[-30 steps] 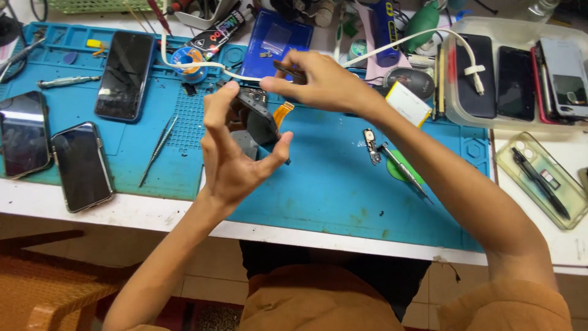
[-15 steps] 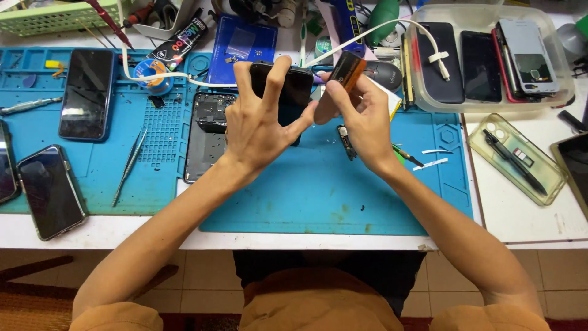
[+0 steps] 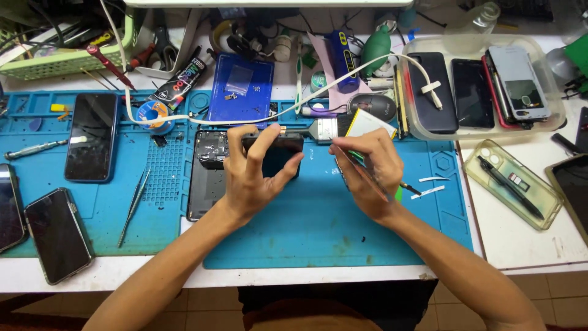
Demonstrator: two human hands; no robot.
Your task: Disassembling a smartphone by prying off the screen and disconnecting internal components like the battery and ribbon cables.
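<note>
Left hand [image 3: 254, 175] grips dark phone part [image 3: 277, 153]; right hand [image 3: 367, 175] pinches thin tool [image 3: 361, 171]. Black glue tube [image 3: 180, 79] upper left, clear tub [image 3: 429, 132] of phones right. Blue mat [image 3: 318, 227], cluttered white bench [image 3: 520, 245].

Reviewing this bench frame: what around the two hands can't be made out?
Head view only:
- Dark phone part: the left hand covers its left and lower portion.
- Opened phone on the blue mat: right edge hidden by that hand.
- Thin tool in the right hand: its type is too small to tell, its far end hidden in the grip.
- Phones at the left edge: cut off by the frame.
</note>
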